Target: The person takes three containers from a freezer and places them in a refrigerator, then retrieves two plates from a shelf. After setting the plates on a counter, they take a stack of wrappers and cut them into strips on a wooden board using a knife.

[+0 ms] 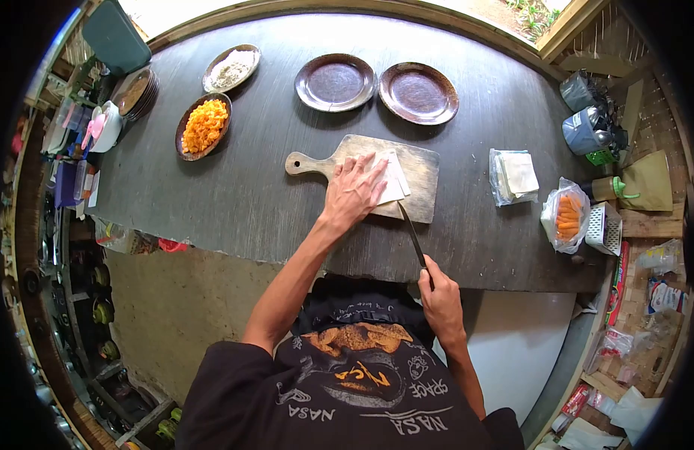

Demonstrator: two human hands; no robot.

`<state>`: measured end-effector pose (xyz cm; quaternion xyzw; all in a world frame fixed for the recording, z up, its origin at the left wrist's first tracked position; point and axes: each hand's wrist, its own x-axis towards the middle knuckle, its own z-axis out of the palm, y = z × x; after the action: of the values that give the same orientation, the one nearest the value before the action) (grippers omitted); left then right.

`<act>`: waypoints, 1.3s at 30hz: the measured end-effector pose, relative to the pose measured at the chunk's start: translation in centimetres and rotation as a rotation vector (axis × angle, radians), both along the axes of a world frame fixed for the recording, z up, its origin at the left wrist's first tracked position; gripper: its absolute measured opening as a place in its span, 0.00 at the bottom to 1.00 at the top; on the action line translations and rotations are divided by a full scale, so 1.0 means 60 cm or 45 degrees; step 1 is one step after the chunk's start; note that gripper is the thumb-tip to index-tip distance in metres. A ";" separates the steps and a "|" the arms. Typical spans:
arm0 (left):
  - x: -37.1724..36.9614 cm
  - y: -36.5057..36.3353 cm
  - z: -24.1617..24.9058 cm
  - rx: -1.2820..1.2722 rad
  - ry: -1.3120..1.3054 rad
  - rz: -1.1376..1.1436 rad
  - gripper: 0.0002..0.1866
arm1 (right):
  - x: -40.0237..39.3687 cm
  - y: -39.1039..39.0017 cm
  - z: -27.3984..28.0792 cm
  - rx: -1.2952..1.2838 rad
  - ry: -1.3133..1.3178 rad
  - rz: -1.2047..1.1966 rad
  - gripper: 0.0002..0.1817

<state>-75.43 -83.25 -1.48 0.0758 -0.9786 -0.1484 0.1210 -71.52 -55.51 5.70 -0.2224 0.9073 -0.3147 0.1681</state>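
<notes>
A wooden cutting board (422, 161) lies on the dark table, its handle pointing left. On it rest pale, thin wrapper sheets (395, 178), with a cut line along their right part. My left hand (352, 187) lies flat over the sheets, fingers spread, pressing on them and hiding their left side. A knife (413, 231) is held by its dark handle in my right hand (441, 294), which is closed round it near the table's front edge. The blade's tip is at the lower right corner of the sheets.
Two brown plates (334, 82) (419, 93) stand behind the board. To the left are a bowl of chopped orange food (205, 126) and a bowl of white powder (234, 69). Rightward lie a pack of wrapper sheets (518, 176) and a bag of carrots (567, 216).
</notes>
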 end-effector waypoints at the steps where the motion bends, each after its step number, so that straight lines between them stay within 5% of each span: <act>1: 0.004 -0.004 -0.005 -0.001 0.010 0.014 0.27 | 0.000 0.003 0.013 -0.075 -0.055 -0.019 0.20; 8: 0.015 -0.019 -0.030 0.359 0.388 0.033 0.19 | -0.046 -0.080 0.001 -0.168 0.054 0.025 0.19; 13: 0.012 -0.017 -0.029 0.291 0.394 0.055 0.20 | -0.082 -0.141 -0.042 -0.114 0.252 0.046 0.19; 39: 0.009 -0.006 -0.020 0.244 0.273 0.106 0.23 | -0.071 -0.152 -0.053 0.077 0.185 0.057 0.20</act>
<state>-74.89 -83.63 -2.65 0.1114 -0.9373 -0.2433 0.2231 -75.75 -64.60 2.55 -0.2597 0.9210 -0.2664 0.1156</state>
